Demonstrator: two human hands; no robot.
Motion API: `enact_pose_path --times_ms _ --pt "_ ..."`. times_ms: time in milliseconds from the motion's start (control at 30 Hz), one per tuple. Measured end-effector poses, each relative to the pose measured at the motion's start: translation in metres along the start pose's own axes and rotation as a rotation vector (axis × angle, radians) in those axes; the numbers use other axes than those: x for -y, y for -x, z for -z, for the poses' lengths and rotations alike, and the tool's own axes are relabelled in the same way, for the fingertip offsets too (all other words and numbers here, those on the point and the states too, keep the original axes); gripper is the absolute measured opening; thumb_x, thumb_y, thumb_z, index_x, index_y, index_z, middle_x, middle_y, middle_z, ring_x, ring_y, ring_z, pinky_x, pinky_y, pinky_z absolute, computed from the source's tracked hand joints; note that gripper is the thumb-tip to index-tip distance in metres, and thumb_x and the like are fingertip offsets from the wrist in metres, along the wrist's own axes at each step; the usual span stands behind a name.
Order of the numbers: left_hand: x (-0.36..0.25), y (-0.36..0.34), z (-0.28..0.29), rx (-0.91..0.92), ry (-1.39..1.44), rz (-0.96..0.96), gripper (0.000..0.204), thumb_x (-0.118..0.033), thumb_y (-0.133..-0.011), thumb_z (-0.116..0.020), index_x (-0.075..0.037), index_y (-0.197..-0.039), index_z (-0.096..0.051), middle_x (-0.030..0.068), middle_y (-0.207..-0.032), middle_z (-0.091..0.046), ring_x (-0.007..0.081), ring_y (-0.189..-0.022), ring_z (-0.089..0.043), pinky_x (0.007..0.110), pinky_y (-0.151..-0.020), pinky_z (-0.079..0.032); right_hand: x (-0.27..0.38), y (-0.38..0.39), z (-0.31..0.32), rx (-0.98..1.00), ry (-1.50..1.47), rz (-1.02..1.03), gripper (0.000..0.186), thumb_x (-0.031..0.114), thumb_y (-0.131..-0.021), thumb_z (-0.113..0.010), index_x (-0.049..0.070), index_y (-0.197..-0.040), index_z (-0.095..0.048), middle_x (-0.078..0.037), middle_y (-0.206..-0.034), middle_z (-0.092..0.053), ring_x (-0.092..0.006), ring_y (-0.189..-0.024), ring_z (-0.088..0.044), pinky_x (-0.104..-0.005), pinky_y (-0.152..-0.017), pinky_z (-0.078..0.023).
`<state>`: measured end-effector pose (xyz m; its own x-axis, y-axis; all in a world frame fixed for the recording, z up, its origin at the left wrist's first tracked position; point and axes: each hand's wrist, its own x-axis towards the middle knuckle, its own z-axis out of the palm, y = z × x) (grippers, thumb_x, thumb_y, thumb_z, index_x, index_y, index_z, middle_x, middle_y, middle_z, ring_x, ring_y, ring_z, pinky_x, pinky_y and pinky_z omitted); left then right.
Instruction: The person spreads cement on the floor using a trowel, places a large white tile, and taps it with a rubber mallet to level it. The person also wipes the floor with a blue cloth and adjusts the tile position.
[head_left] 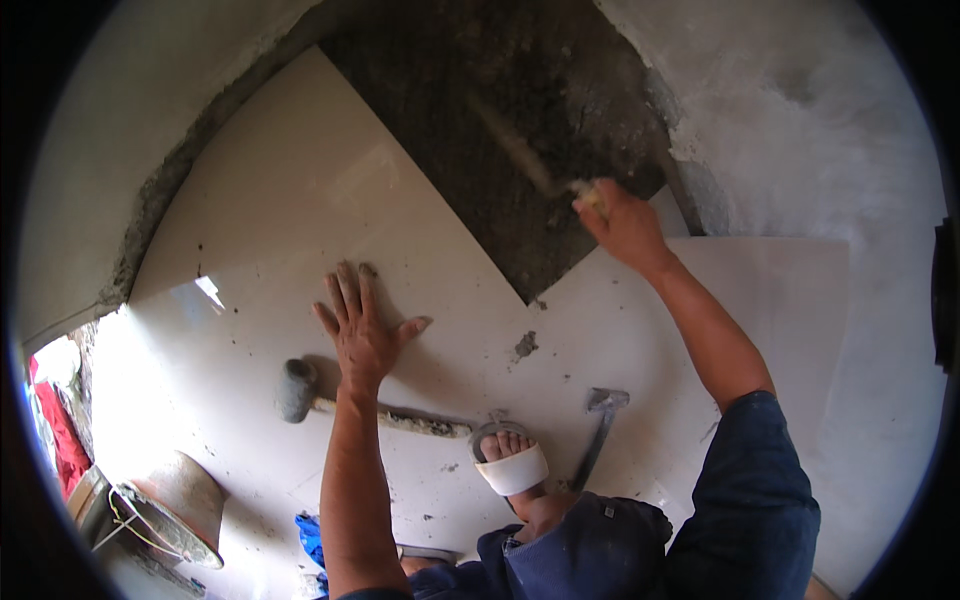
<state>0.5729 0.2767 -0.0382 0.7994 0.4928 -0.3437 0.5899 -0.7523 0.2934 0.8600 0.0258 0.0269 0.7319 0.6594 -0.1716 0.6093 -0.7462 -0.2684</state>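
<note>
My right hand is closed round the handle of a trowel, whose blade is smeared by motion. The blade is over a dark, rough patch of mortar or earth left between the pale tiles and the walls. My left hand lies with fingers spread on a large glossy tile, holding nothing. Just below that hand, a rubber mallet with a mortar-crusted handle rests on the floor. A hammer-like tool with a dark handle lies right of my sandalled foot.
A dirty bucket lies tipped at the lower left, near red cloth. Blue material lies beside my left forearm. Rough plastered walls bound the floor. Mortar crumbs dot the tiles.
</note>
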Motion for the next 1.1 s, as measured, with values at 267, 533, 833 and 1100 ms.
enact_pose_path --times_ms 267,533,833,1100 --pt "-0.001 -0.001 0.003 0.040 0.015 0.008 0.120 -0.071 -0.064 -0.069 -0.006 -0.152 -0.020 0.0222 -0.158 -0.005 0.0402 -0.147 0.001 0.065 -0.111 0.001 -0.004 -0.004 0.009 0.124 0.007 0.153 0.037 0.037 -0.092 -0.059 0.002 -0.103 -0.053 -0.018 -0.083 -0.066 -0.0395 -0.076 -0.066 -0.0473 -0.066 -0.052" --pt "0.002 0.001 0.003 0.046 0.054 0.004 0.119 -0.073 -0.065 -0.067 -0.006 -0.152 -0.019 0.0225 -0.158 -0.006 0.0402 -0.147 0.002 0.064 -0.111 0.003 0.029 -0.039 0.028 -0.064 0.050 0.002 0.034 0.035 -0.092 -0.058 0.005 -0.106 -0.052 -0.017 -0.087 -0.065 -0.0383 -0.078 -0.066 -0.0470 -0.066 -0.053" --pt "0.000 0.000 0.002 0.003 0.068 -0.001 0.117 -0.070 -0.064 -0.071 -0.006 -0.150 -0.024 0.0227 -0.158 -0.010 0.0402 -0.147 -0.002 0.065 -0.111 0.001 0.121 -0.151 0.005 0.054 0.350 0.233 0.032 0.031 -0.094 -0.054 0.006 -0.114 -0.054 -0.020 -0.098 -0.065 -0.0337 -0.085 -0.068 -0.0444 -0.069 -0.055" --pt "0.000 0.000 0.001 -0.007 0.035 0.009 0.115 -0.069 -0.063 -0.071 -0.009 -0.150 -0.026 0.0198 -0.158 -0.012 0.0376 -0.147 -0.003 0.065 -0.111 -0.001 0.064 -0.169 0.009 0.161 0.079 -0.144 0.048 0.040 -0.095 -0.049 0.000 -0.121 -0.054 -0.026 -0.110 -0.063 -0.0419 -0.101 -0.061 -0.0472 -0.089 -0.049"
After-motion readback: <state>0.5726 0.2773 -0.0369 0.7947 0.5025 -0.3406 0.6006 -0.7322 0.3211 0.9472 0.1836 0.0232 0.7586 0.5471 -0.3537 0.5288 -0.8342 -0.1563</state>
